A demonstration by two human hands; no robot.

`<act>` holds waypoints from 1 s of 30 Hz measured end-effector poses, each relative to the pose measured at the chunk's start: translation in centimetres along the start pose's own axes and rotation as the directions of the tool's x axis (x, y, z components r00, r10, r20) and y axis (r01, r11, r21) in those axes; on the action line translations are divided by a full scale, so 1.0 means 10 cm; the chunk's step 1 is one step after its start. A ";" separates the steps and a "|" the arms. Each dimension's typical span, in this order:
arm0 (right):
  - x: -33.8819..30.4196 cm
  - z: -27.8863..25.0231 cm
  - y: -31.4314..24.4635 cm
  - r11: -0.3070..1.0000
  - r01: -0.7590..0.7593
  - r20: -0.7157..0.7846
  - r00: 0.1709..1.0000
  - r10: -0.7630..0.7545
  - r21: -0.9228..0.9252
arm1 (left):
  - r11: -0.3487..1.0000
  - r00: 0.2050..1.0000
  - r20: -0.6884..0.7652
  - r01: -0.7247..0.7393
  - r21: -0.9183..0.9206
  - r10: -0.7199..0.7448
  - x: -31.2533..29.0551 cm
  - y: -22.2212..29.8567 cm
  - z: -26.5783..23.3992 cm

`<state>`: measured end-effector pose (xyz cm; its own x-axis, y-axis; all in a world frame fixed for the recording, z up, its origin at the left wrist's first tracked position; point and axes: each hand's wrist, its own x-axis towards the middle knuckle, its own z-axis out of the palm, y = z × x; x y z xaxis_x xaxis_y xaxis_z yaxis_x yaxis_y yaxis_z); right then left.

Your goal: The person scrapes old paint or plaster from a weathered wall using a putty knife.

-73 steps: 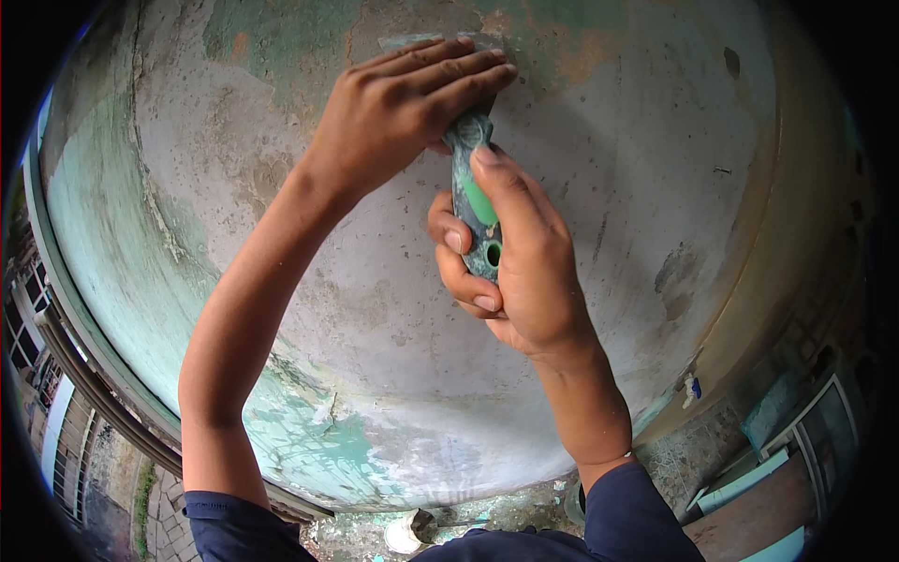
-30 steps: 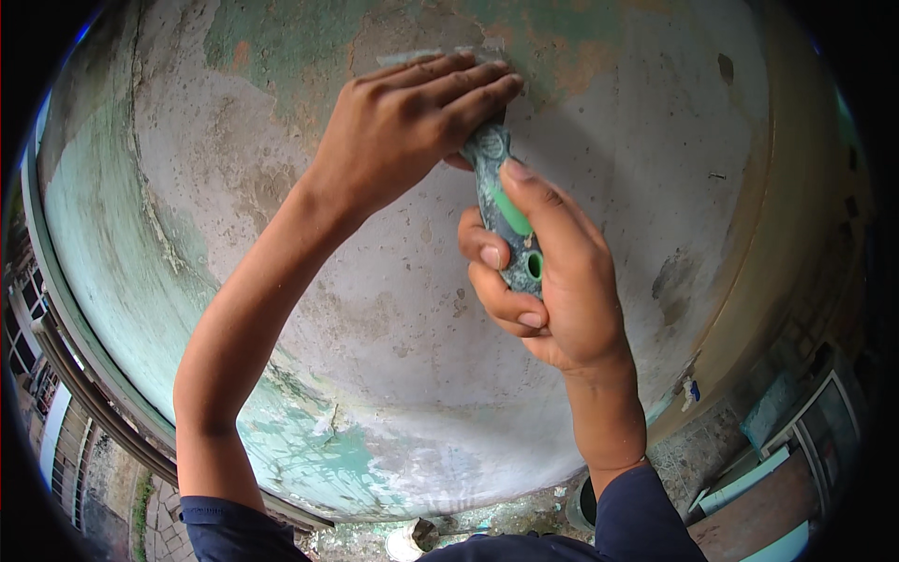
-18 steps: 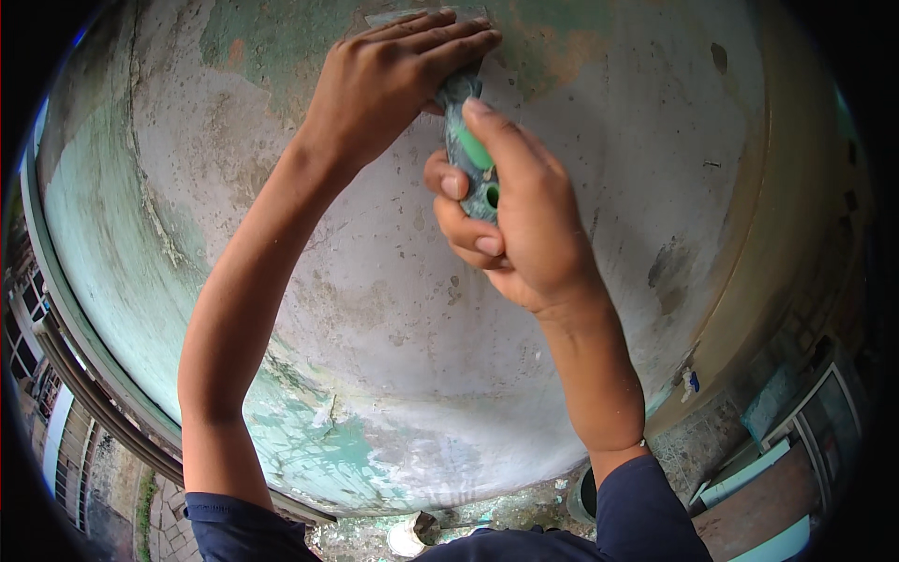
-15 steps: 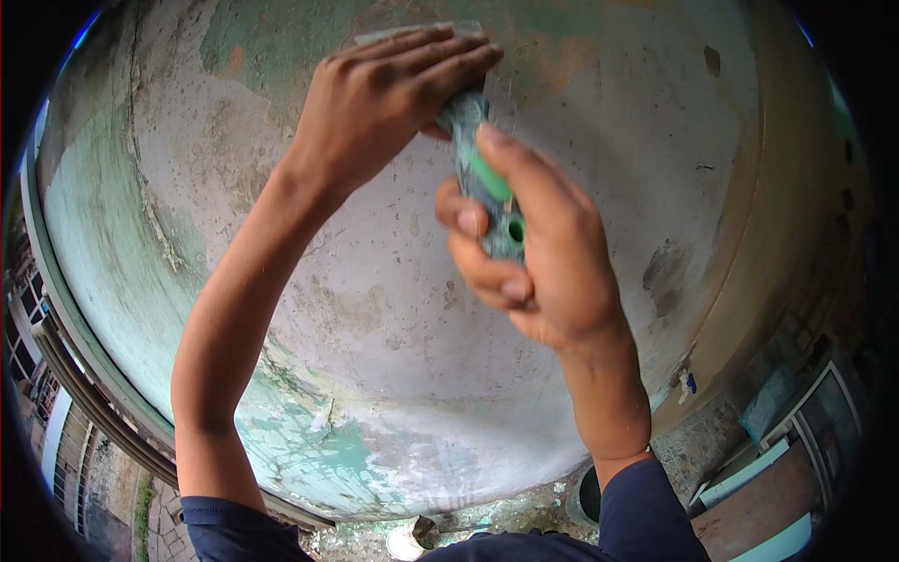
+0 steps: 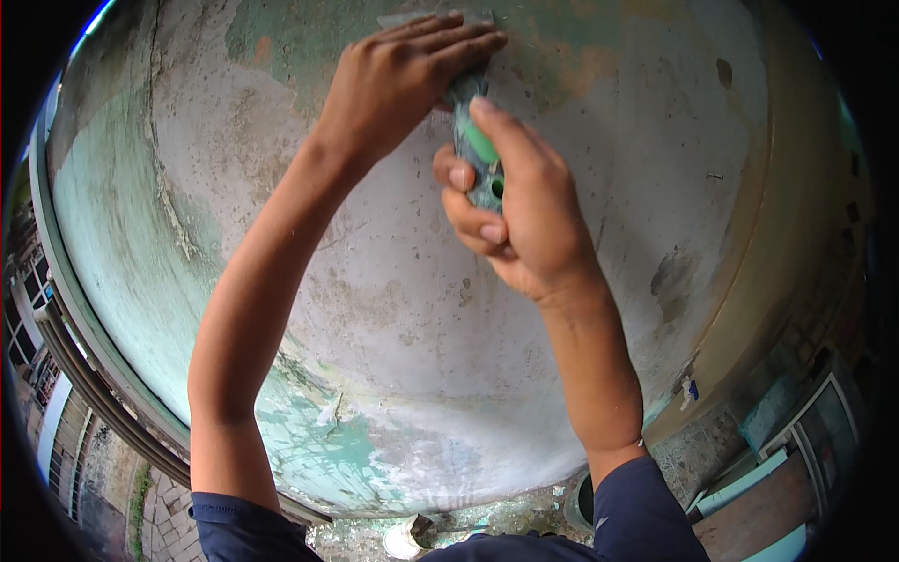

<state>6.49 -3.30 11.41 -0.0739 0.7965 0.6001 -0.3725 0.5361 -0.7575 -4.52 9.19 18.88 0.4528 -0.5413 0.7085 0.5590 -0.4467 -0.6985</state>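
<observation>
A wide-bladed scraper with a grey and green handle [image 5: 481,142] is gripped in my right hand [image 5: 529,201], thumb along the handle's upper part. Its broad blade [image 5: 479,16] lies against a weathered wall [image 5: 403,272] at the top of the view. Across the blade rests my left hand [image 5: 403,80], its fingers stretched out and covering most of it. Grey plaster, stains and patches of faded green paint mark the wall. The blade's edge is only partly visible.
Low on the right are a small blue tap [image 5: 690,389], a dark bucket [image 5: 582,501] and leaning framed panels [image 5: 824,421]. A white container [image 5: 405,539] stands at the wall's foot. Pipes [image 5: 103,403] run along the left edge, beside paving [image 5: 169,515].
Both hands and the scraper have moved a little up the wall, the right hand more visibly. The view has shifted slightly. Each hand keeps its hold or place on the scraper.
</observation>
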 end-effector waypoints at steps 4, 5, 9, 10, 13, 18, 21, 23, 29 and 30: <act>-0.11 -0.03 -0.08 1.000 -0.023 0.073 0.997 0.023 0.002 | 1.000 1.000 0.025 0.004 -0.009 -0.004 -0.03 0.05 -0.12; -0.18 -0.05 -0.02 0.999 -0.044 0.083 0.996 0.043 0.005 | 1.000 0.999 0.040 -0.002 -0.009 0.002 -0.10 0.12 -0.11; 0.09 -0.01 -0.02 1.000 0.003 0.067 0.998 -0.002 -0.020 | 1.000 1.000 0.004 0.010 0.018 -0.010 -0.01 -0.05 0.02; 0.16 0.01 -0.07 0.998 0.053 0.072 0.996 -0.051 -0.023 | 0.999 0.999 -0.020 0.042 -0.006 -0.042 0.06 -0.13 0.01; -0.02 0.02 -0.16 1.000 0.019 0.063 0.998 -0.019 0.007 | 0.995 0.990 0.136 0.034 -0.090 -0.022 0.14 -0.08 -0.13; -0.64 -0.24 0.21 0.992 -0.115 0.083 0.989 0.119 -0.053 | 0.997 0.994 0.107 0.000 -0.074 0.007 -0.29 0.59 -0.23; -1.25 -0.53 0.54 0.969 -0.203 0.077 0.974 0.215 -0.140 | 0.949 0.922 0.384 0.164 -0.271 -0.049 -0.62 1.23 -0.68; -1.86 -0.94 0.91 0.958 -0.156 0.015 0.986 0.164 -0.240 | 0.879 0.816 0.567 0.185 -0.441 0.113 -0.79 1.68 -1.11; -2.89 -1.35 1.81 0.449 -0.248 -0.480 0.698 -0.532 -0.858 | -0.183 0.385 0.916 0.898 -0.400 -0.113 -2.16 2.80 -1.83; -2.90 -1.38 1.91 0.374 -0.249 -0.445 0.606 -0.659 -0.893 | -0.372 0.126 0.978 0.911 -0.180 -0.164 -2.64 3.16 -1.88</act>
<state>14.27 -12.24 -24.02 0.6124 0.2538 0.7487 0.7054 0.2522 -0.6624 -11.87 -4.00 -23.76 0.6452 0.7019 0.3019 0.0796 -0.4547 0.8871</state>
